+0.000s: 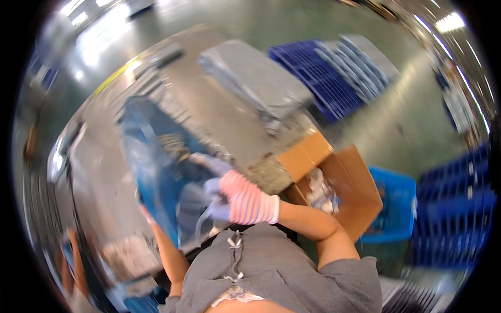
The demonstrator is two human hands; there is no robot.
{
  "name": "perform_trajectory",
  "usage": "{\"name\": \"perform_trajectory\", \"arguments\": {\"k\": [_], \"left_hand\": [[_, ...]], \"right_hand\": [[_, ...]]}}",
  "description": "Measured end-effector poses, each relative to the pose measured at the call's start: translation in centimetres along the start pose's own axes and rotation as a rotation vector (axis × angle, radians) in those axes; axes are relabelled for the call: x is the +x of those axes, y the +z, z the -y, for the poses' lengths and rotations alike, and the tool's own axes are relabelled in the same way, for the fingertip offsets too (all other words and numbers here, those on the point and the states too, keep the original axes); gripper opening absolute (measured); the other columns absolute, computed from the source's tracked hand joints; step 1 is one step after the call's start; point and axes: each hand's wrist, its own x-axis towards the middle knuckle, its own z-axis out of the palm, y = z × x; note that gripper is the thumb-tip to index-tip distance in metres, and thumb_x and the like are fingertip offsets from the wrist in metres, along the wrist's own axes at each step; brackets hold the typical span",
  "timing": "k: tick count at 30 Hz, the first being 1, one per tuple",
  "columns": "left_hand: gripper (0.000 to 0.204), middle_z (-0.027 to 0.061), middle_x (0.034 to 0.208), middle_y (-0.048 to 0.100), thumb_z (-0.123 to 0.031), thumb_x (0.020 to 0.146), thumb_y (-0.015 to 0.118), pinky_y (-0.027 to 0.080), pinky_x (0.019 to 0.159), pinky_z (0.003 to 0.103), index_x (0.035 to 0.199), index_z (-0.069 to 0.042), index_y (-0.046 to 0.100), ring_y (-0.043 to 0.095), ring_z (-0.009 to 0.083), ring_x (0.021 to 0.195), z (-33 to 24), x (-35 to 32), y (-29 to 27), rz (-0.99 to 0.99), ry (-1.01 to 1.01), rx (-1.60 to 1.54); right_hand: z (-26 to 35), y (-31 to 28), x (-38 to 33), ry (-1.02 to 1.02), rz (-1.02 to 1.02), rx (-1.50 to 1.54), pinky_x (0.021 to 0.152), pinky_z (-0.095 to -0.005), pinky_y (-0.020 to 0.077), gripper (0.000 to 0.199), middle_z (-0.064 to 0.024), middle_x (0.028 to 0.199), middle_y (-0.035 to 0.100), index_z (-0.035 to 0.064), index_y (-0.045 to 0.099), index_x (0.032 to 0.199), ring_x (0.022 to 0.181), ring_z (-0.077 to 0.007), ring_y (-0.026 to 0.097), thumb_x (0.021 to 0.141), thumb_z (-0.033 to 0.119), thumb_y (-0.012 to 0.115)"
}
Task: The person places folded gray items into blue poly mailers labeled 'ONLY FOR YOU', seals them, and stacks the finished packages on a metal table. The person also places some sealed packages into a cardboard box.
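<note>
A crumpled blue plastic bag (pixel 156 143) slants in front of me over the grey work table. My left hand (pixel 146 213) is at its left lower edge and grips it from behind; the bag hides most of those fingers. My right hand (pixel 240 198), in a pink and purple striped glove, lies on the bag's right side. One finger of it stretches along the surface while the others curl around a loose greyish fold (pixel 194 208). A thin pale strip hangs below that fold. Motion blurs the fingertips.
An open cardboard box (pixel 352 188) with crumpled plastic stands at right, beside a blue crate (pixel 391 203). Stacked dark blue crates (pixel 454 208) rise farther right. Past the table's grey wrapped stack (pixel 255 78) is a blue pallet (pixel 318 78). Another person's arms (pixel 78 261) show at lower left.
</note>
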Motion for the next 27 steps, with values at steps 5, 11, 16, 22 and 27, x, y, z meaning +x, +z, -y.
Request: {"name": "perform_trajectory", "arguments": {"k": [5,11,16,22,27], "left_hand": [[0.058,0.0125,0.126,0.047,-0.047,0.088,0.041,0.037,0.096,0.040,0.128,-0.006,0.041,0.047,0.0282,0.112,5.1,5.1,4.7,0.078,-0.124,0.072],[0.054,0.0124,0.120,0.052,-0.045,0.087,0.045,0.040,0.092,0.039,0.123,-0.005,0.046,0.051,0.0269,0.107,12.4,8.0,17.8,0.537,-0.144,0.120],[0.051,0.0148,0.103,0.058,-0.028,0.078,0.066,0.046,0.080,0.038,0.117,0.001,0.047,0.058,0.0269,0.092,22.6,-1.0,33.2,1.558,-0.316,0.706],[0.042,0.0167,0.108,0.060,-0.028,0.085,0.057,0.043,0.090,0.033,0.118,-0.002,0.053,0.056,0.0275,0.103,31.3,-7.7,34.9,2.082,-0.368,0.956],[0.036,0.0120,0.103,0.063,-0.024,0.084,0.058,0.044,0.086,0.030,0.113,-0.003,0.057,0.057,0.0170,0.098,28.4,-3.1,24.4,1.407,-0.715,0.876]], "right_hand": [[4.1,-6.3,-4.3,-0.168,-0.145,-0.195,0.096,-0.0547,0.0300,0.010,-0.0185,0.134,0.038,0.0060,0.049,0.061,0.113,-0.0448,0.040,0.060,0.006,0.059],[7.3,-11.1,-17.4,-0.055,-0.434,-0.342,0.096,-0.0534,0.0298,0.010,-0.0210,0.129,0.041,0.0043,0.054,0.064,0.114,-0.0500,0.037,0.060,0.003,0.063],[6.6,-7.8,-40.0,0.855,-1.011,-1.861,0.082,-0.0356,0.0445,0.041,-0.0145,0.118,0.052,-0.0034,0.047,0.111,0.099,-0.0257,0.054,0.078,0.016,0.060],[4.8,-13.6,-46.2,0.477,-2.186,-0.706,0.087,-0.0308,0.0434,0.031,-0.0137,0.109,0.057,-0.0048,0.053,0.112,0.097,-0.0211,0.055,0.084,0.004,0.045],[0.3,-16.2,-36.4,0.554,-1.527,-0.648,0.087,-0.0302,0.0478,0.028,-0.0132,0.106,0.057,-0.0058,0.053,0.109,0.096,-0.0224,0.056,0.083,-0.005,0.041]]}}
